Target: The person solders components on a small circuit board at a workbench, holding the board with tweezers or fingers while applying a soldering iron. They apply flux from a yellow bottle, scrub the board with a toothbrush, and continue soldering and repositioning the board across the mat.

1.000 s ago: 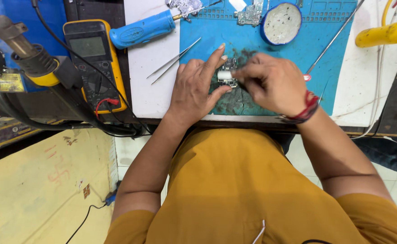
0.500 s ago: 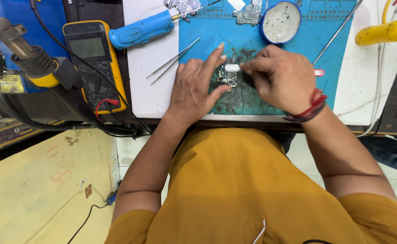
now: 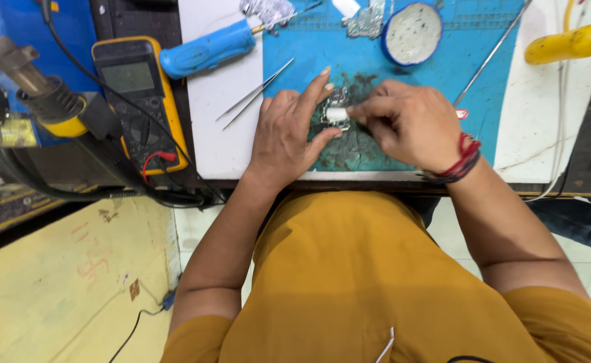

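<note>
My left hand rests on the blue work mat, its index finger and thumb bracketing a small metallic circuit part that it steadies. My right hand pinches a small white piece, pressed onto that part. A red thread band circles my right wrist. The part itself is mostly hidden between my fingers.
Metal tweezers lie left of my left hand. A blue-handled tool, a yellow multimeter, a round tin, crumpled foil, a thin metal rod and a yellow-handled tool surround the mat. A hot-air gun sits far left.
My right hand lifted the white piece up a little, then brought it back down onto the part between my left fingers. My left hand barely moved.
</note>
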